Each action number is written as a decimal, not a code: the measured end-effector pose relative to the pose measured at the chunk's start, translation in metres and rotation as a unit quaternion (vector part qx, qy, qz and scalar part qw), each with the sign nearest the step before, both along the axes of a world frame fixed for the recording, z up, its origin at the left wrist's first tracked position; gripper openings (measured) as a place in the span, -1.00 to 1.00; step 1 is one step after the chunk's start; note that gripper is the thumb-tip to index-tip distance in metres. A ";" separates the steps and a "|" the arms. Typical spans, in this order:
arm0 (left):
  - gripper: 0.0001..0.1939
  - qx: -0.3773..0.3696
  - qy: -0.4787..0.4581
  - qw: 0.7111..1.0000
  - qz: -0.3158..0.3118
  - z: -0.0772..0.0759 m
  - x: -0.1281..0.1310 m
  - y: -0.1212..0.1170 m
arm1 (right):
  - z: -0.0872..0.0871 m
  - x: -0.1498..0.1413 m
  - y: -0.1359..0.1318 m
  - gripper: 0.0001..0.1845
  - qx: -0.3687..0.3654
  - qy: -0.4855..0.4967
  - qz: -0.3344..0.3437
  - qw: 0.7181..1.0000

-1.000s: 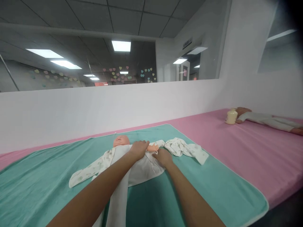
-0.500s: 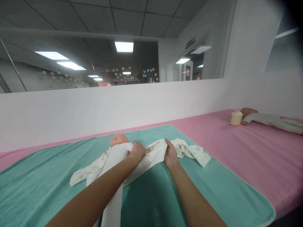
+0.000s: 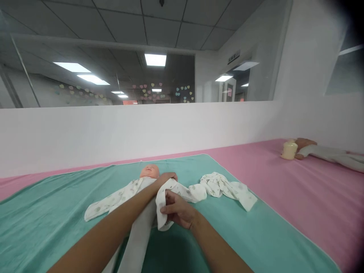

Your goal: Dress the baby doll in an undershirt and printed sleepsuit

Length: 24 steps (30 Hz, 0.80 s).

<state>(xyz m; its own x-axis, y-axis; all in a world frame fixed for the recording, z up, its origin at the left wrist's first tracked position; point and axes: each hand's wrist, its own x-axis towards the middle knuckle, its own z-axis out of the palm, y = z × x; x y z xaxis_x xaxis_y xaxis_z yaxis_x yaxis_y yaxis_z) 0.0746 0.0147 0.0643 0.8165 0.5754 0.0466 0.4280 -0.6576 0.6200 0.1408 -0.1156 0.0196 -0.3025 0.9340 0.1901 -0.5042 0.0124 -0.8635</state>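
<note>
A baby doll (image 3: 149, 171) lies on its back on a green blanket (image 3: 74, 185), with its legs in white (image 3: 136, 242) toward me. A white baby shirt (image 3: 125, 193) with a small print covers its chest, one sleeve spread to the left. My left hand (image 3: 168, 177) is closed over the shirt at the doll's shoulder on the right, its fingertips partly hidden. Below it, my right hand (image 3: 179, 208) pinches the shirt's folded front edge between thumb and fingers. Touching the far end of the shirt, a crumpled printed white cloth (image 3: 227, 186) lies to the right.
The blanket lies over a pink-covered surface (image 3: 256, 163). At the far right stand a cream bottle (image 3: 289, 150) and, beside it, a second doll (image 3: 327, 151) lying down. A low white wall (image 3: 142, 132) with glass above runs along the back.
My right hand has moved left and toward me, bringing the shirt's edge from the right over to the doll's side. My left hand stays near the shoulder. The view has shifted slightly.
</note>
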 end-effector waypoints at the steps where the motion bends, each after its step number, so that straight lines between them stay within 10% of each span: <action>1: -0.86 0.004 -0.006 1.000 -0.005 0.004 -0.008 0.004 | 0.001 0.000 -0.001 -0.55 0.003 -0.011 0.024 1.000; 6: -0.92 0.106 -0.023 0.994 -0.026 0.017 -0.056 0.014 | 0.009 -0.008 -0.008 -0.37 0.018 -0.034 0.195 0.980; 11: -0.92 0.161 -0.024 0.985 0.057 0.018 -0.103 0.002 | 0.010 -0.013 -0.011 -0.45 0.020 -0.039 0.206 0.978; 18: -0.85 0.272 -0.054 0.954 0.116 0.003 -0.147 -0.017 | -0.005 0.013 0.010 -0.68 0.028 -0.060 -0.052 0.996; 24: -0.76 0.123 -0.083 0.945 0.291 -0.013 -0.201 -0.026 | -0.030 0.027 0.024 -0.54 -0.010 -0.371 -0.154 0.916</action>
<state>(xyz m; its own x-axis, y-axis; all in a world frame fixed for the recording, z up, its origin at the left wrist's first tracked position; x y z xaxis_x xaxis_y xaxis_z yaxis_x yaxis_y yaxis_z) -0.1265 -0.0117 0.0511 0.3356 0.8795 0.3375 0.6718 -0.4746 0.5688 0.1677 -0.0919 -0.0103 -0.0624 0.9978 0.0217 0.2456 0.0364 -0.9687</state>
